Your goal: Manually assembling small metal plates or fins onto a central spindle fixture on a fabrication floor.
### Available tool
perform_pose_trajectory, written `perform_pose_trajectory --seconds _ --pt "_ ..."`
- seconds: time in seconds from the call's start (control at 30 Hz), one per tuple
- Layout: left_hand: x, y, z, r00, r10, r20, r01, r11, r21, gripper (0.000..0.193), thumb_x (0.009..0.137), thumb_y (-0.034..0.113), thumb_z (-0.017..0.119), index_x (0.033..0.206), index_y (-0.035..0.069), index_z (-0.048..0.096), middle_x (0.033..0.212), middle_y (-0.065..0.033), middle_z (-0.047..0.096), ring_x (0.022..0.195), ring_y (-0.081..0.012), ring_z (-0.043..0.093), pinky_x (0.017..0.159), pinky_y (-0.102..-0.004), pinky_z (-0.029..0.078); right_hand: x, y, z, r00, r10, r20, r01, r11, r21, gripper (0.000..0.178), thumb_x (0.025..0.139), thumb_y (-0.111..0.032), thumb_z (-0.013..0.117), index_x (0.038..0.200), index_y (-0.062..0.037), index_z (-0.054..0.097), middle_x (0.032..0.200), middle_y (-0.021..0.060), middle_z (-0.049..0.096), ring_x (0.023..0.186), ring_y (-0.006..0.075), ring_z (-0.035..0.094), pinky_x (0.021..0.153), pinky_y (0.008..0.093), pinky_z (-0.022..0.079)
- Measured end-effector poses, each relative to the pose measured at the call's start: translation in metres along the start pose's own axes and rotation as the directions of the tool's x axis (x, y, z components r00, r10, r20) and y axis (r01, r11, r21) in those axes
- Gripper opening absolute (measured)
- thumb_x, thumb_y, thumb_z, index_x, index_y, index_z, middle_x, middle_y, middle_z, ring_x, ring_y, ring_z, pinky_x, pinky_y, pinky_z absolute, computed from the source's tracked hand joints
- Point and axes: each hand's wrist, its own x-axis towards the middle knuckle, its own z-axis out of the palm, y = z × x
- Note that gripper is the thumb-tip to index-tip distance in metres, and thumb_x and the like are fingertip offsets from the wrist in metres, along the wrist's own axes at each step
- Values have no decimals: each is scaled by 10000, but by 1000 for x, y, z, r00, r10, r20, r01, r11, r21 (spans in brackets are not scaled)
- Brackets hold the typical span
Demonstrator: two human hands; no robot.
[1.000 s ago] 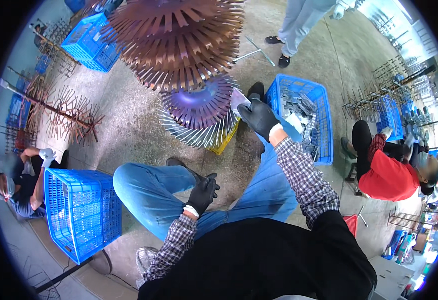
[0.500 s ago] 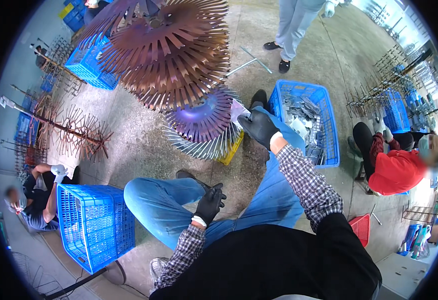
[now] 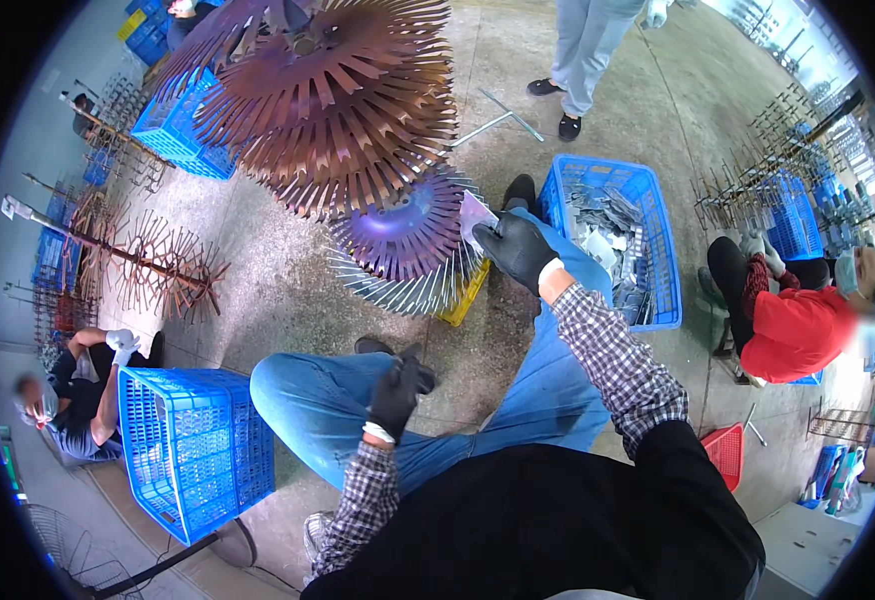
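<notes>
My right hand (image 3: 518, 252), in a black glove, pinches a thin shiny flat metal plate (image 3: 475, 212). The plate is at the right edge of a tiered rack (image 3: 343, 120) of brown, fan-like metal prongs, and I cannot tell if it is seated in them. Lower on the rack, a purple-tinted tier (image 3: 398, 225) sits above a ring of silvery prongs (image 3: 398, 297). Over my left thigh, my black-gloved left hand (image 3: 395, 395) is raised and smeared by motion; whether its fingers hold anything does not show.
Beside my right leg stands a blue crate (image 3: 666, 250) of metal plates. A blue crate (image 3: 198, 450) stands by my left knee, a yellow crate (image 3: 468, 300) under the rack. People sit left and right; another stands ahead (image 3: 583, 50). A pronged rack (image 3: 158, 265) is at left.
My left hand has moved up and slightly left, away from my lap. My right hand stays nearly in place with the plate at the rack's edge.
</notes>
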Motion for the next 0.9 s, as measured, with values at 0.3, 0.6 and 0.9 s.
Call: perform_pose_trajectory --seconds 0.3,0.6,0.9 --pt "52 70 -76 967 -222 -125 179 941 -288 377 1087 145 464 1442 78 572 1038 -91 703 793 -142 646 723 -268 522 -4 0 0 996 90 28 -92 993 73 414 935 -372 659 854 32 691 739 236 680 649 403 634 628 457 500" --pt "89 50 -75 942 70 -328 11 971 237 399 1030 126 532 1422 82 593 1156 -134 692 920 -223 675 806 -332 543 -10 -17 -3 997 66 28 -66 998 11 325 976 -294 637 1018 23 698 833 186 728 698 308 667 669 393 517" --pt "150 35 -84 898 240 -368 3 834 551 470 924 92 601 1394 110 616 1397 -176 600 1104 -396 657 945 -433 535 -9 -9 16 991 12 -130 -14 1000 -13 428 929 -358 679 740 26 657 655 227 641 551 410 578 556 470 459"
